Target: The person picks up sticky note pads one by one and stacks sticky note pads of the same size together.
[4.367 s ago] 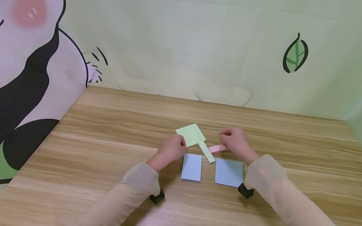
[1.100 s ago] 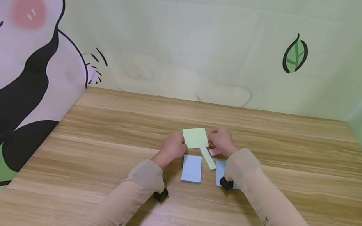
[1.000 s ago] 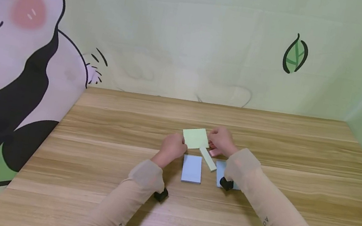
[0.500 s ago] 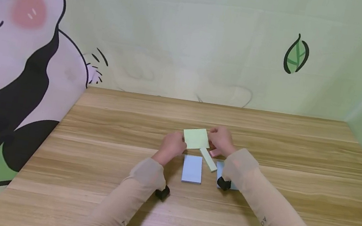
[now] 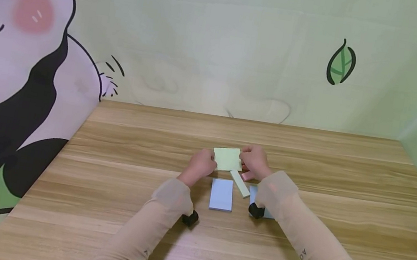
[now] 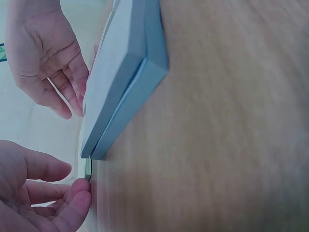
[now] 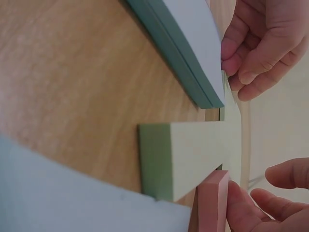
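In the head view my left hand (image 5: 202, 163) touches the left side of a pale green rectangular pad (image 5: 228, 159), and my right hand (image 5: 255, 160) touches its right side. The left wrist view shows my left hand's fingertips (image 6: 82, 193) against the low green edge (image 6: 88, 169), thumb and fingers apart. A green strip (image 5: 240, 183) lies slanted below the pad. Beside it, a pink strip (image 5: 247, 176) is partly hidden by my right hand; in the right wrist view that hand's fingers (image 7: 240, 208) are close to the pink strip (image 7: 213, 200).
A blue pad (image 5: 222, 194) lies nearer the front on the wooden table (image 5: 141, 137). Another blue pad (image 5: 253, 193), farther right, is mostly under my right wrist and its black wrist camera (image 5: 256, 211). A patterned backdrop (image 5: 221, 50) stands behind the table.
Compared with the earliest frame, the green pad has turned straighter and shifted right. My right hand has moved left to its side. Lately my left hand has edged slightly right and away from me.
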`<action>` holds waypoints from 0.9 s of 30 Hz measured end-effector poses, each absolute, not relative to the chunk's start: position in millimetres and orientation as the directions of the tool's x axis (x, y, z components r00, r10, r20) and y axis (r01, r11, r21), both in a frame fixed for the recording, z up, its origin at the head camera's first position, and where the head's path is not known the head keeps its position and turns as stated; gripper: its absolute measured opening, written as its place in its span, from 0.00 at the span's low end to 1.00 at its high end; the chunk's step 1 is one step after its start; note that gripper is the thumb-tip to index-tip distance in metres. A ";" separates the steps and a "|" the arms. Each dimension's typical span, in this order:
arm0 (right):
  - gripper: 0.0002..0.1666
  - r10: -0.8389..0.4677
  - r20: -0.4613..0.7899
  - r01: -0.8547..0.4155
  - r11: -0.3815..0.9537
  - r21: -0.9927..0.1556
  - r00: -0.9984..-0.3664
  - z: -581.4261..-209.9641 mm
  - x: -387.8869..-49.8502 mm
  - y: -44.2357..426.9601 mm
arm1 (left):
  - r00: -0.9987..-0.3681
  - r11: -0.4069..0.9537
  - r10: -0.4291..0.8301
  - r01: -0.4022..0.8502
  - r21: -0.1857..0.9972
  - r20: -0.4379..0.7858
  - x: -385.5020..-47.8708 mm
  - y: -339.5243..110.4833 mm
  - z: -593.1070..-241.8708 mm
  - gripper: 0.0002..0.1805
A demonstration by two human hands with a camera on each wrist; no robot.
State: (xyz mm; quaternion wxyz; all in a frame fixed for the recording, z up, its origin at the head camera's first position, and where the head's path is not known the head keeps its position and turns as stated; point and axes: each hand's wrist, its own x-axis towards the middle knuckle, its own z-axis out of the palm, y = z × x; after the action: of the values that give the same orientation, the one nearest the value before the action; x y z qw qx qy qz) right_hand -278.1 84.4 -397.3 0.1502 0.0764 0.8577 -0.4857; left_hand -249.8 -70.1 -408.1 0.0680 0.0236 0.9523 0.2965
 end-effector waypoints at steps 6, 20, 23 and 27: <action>0.19 -0.001 -0.353 0.305 0.499 -0.811 -0.936 -397.3 -278.2 84.0 | -0.990 0.818 0.078 -0.004 0.575 -0.118 -249.9 -69.4 -408.3 0.19; 0.19 0.014 -0.350 0.312 0.488 -0.815 -0.936 -396.5 -275.6 84.1 | -0.989 0.786 0.021 -0.076 0.613 -0.149 -248.8 -67.5 -406.6 0.17; 0.20 0.014 -0.352 0.315 0.479 -0.819 -0.936 -396.6 -275.3 84.1 | -0.989 0.777 0.026 -0.073 0.625 -0.147 -248.4 -67.4 -406.1 0.18; 0.21 0.019 -0.347 0.315 0.465 -0.827 -0.938 -397.0 -275.5 83.9 | -0.988 0.770 0.026 -0.076 0.633 -0.150 -248.4 -66.8 -406.1 0.18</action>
State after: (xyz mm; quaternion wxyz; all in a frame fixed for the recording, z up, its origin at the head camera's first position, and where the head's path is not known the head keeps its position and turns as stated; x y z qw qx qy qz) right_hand -275.5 83.9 -397.0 0.1461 0.0991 0.8433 -0.5076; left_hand -248.4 -66.8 -406.1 0.0753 -0.0131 0.9378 0.3388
